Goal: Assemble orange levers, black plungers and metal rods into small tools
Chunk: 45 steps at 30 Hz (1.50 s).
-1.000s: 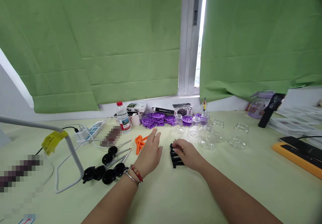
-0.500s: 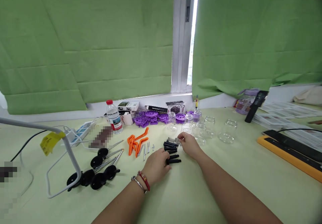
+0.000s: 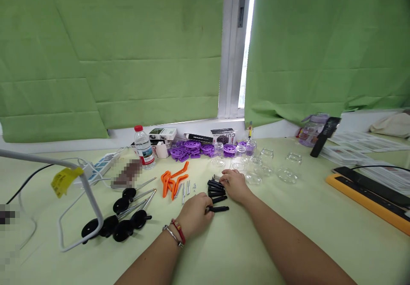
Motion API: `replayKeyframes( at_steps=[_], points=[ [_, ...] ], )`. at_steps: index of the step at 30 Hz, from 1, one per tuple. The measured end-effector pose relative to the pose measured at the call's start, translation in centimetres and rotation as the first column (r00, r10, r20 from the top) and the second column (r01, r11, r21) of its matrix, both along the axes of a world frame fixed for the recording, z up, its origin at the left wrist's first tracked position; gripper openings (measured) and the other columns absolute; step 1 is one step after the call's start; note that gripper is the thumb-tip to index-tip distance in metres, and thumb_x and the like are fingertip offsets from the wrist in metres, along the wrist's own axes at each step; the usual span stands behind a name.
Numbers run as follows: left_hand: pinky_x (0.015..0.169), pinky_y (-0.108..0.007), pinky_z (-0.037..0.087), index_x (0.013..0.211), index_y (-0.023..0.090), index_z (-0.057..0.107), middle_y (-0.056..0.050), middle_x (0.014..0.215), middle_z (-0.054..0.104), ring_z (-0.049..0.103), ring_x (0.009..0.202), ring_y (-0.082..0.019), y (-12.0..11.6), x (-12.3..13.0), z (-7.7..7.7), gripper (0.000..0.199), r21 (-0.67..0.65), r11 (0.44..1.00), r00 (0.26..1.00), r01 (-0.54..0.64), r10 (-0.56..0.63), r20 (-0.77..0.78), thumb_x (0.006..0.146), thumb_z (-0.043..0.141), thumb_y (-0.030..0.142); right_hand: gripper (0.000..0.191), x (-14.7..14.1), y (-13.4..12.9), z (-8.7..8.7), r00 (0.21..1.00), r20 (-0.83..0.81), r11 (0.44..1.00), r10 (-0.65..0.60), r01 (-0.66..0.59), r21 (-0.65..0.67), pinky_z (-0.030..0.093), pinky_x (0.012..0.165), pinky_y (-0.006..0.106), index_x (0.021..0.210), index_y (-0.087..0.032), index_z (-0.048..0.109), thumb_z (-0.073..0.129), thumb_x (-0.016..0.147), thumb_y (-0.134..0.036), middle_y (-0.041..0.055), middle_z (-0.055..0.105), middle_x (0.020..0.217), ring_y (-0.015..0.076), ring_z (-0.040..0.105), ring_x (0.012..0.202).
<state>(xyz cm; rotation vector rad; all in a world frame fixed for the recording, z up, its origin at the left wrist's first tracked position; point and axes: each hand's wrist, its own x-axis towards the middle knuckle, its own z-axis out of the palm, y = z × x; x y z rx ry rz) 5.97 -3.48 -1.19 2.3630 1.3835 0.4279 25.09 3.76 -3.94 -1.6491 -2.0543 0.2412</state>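
Note:
My left hand (image 3: 196, 215) has its fingers closed on the left end of a black rod-shaped part (image 3: 220, 209), the nearest of several lying side by side. Against the right ends of the farther black parts (image 3: 215, 188) rests my right hand (image 3: 236, 186), its fingers loosely bent and a little apart, gripping nothing that I can see. Metal springs (image 3: 217, 177) lie just beyond its fingertips, partly hidden. Left of the row are silver pins (image 3: 183, 193), tiny metal pieces (image 3: 194, 187) and orange angled parts (image 3: 173, 182).
Purple wheel-shaped parts (image 3: 192, 147) and boxes (image 3: 162, 133) line the back. Clear domed cups (image 3: 290, 167) stand to the right, before a yellow-and-black device (image 3: 368, 197). Black discs with metal rods (image 3: 123, 230) lie left, beneath a grey bent tube (image 3: 91, 195). A water bottle (image 3: 144, 148) stands behind.
My left hand has drawn the nearest black part slightly toward me, widening its gap from the others. My right hand has shifted from the springs onto the ends of the black parts.

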Motion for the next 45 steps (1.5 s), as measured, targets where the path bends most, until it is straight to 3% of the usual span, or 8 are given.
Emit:
replayKeyframes(
  at_steps=[5,11,23,31,45],
  points=[
    [0.062,-0.025,0.037,0.074,0.018,0.059,-0.003,0.077,0.059,0.052,0.069,-0.016,0.9,-0.9,-0.4,0.008,-0.016,1.000,0.988,0.016,-0.014,0.154,0.073,0.051,0.019,0.022,0.1,-0.1,-0.2,1.000,0.002,1.000,0.014,-0.014,-0.013,0.028,0.091,0.041,0.083,-0.029,0.073,0.053,0.081,-0.019,0.0001,0.061,0.117,0.0243,0.045,0.112],
    [0.058,-0.024,0.034,0.076,0.018,0.055,0.001,0.067,0.056,0.048,0.063,-0.013,1.7,-1.4,-1.2,0.007,-0.124,0.992,0.947,0.027,0.015,0.321,0.075,0.049,0.022,0.019,0.4,0.5,-0.3,0.998,-0.003,0.998,-0.056,0.056,-0.025,0.027,0.092,0.041,0.085,-0.030,0.073,0.055,0.081,-0.022,0.0007,0.060,0.119,0.0242,0.045,0.114],
    [0.058,-0.024,0.035,0.074,0.016,0.057,0.003,0.063,0.047,0.043,0.061,-0.012,1.1,-1.0,0.3,0.008,-0.174,0.984,0.859,-0.047,0.129,0.495,0.071,0.054,0.023,0.017,0.5,0.7,-0.4,0.997,0.069,0.999,-0.029,0.031,-0.028,0.028,0.090,0.037,0.077,-0.028,0.073,0.059,0.075,-0.018,-0.0007,0.060,0.119,0.0232,0.045,0.113],
    [0.056,-0.024,0.034,0.072,0.016,0.058,0.003,0.060,0.045,0.041,0.059,-0.011,0.8,-0.9,1.0,0.007,-0.144,0.988,0.860,-0.060,0.124,0.496,0.069,0.054,0.021,0.017,0.5,0.5,-0.1,0.997,0.076,0.998,-0.029,0.033,-0.052,0.028,0.089,0.036,0.078,-0.028,0.073,0.058,0.076,-0.018,-0.0013,0.061,0.118,0.0226,0.046,0.111],
    [0.057,-0.024,0.033,0.063,0.019,0.049,0.003,0.061,0.047,0.043,0.060,-0.012,0.6,-1.3,0.8,0.005,0.123,0.992,0.952,-0.018,-0.020,0.305,0.065,0.051,0.014,0.015,1.3,1.0,-0.3,0.994,0.094,0.997,-0.047,0.053,-0.065,0.029,0.091,0.035,0.079,-0.028,0.073,0.064,0.073,-0.017,-0.0016,0.062,0.120,0.0228,0.047,0.113]
  ],
)
